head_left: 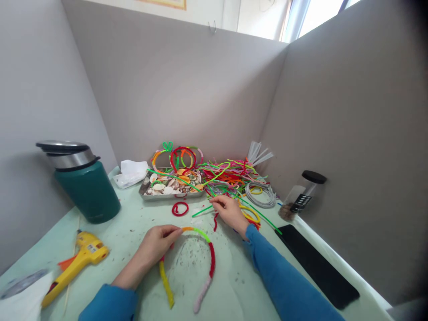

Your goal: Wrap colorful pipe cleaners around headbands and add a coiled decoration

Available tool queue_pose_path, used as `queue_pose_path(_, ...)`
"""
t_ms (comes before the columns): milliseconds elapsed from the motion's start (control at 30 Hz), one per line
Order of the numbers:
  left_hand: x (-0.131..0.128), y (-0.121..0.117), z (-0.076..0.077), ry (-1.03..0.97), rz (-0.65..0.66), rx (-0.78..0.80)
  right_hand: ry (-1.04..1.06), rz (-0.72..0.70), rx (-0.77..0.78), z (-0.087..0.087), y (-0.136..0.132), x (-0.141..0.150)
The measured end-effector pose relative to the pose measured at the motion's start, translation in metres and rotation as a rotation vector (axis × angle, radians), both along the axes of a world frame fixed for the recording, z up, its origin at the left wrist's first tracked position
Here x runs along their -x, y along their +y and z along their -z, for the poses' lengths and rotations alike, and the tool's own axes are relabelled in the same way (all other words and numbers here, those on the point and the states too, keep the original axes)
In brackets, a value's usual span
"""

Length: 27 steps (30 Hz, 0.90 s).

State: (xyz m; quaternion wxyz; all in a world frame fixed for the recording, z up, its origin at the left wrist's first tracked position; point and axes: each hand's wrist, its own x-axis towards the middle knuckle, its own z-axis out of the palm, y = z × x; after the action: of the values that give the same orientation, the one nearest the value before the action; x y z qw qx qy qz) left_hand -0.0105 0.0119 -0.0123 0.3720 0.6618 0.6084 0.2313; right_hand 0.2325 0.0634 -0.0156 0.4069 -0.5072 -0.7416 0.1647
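The left hand [157, 246] pinches the hoop [212, 261] near its top, thumb and forefinger pressed together, with both ends hanging toward the wearer below that grip. Ahead and to its right, the right hand [233, 214] has its fingertips drawn close at a green stem [201, 211]; whether they pinch it, I cannot tell. The glue gun [89, 252] lies left of the left hand.

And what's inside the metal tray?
Shells, mostly white and orange, fill the tray, with a green strip lying across the top. Whatever is underneath the shells is covered, so I can't see it.
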Motion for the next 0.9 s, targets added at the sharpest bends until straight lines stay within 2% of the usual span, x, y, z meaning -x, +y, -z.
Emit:
queue_pose_path(133,0.000,0.000,0.002,-0.014,0.003,-0.008,-0.333,-0.164,0.024,0.001,0.001,-0.015)
queue_pose_path(233,0.001,0.000,0.003,-0.029,0.003,-0.004,-0.461,-0.178,-0.008,0.004,0.000,-0.017)
queue_pose_path(467,0.003,0.001,0.007,-0.034,0.002,0.000,-0.405,-0.168,-0.115,-0.001,-0.004,-0.004)
queue_pose_path(567,0.002,0.001,0.006,-0.032,0.001,-0.004,-0.480,-0.190,-0.130,-0.006,-0.006,-0.006)
queue_pose_path(700,0.000,0.000,0.001,-0.004,0.001,-0.008,-0.632,-0.071,-0.074,-0.005,-0.006,-0.017)
queue_pose_path(800,0.000,-0.001,-0.001,0.024,0.011,-0.021,-0.652,-0.017,-0.060,-0.004,-0.004,-0.022)
queue_pose_path(900,0.000,0.000,0.000,0.044,0.023,-0.029,-0.591,-0.087,-0.086,-0.005,-0.004,-0.018)
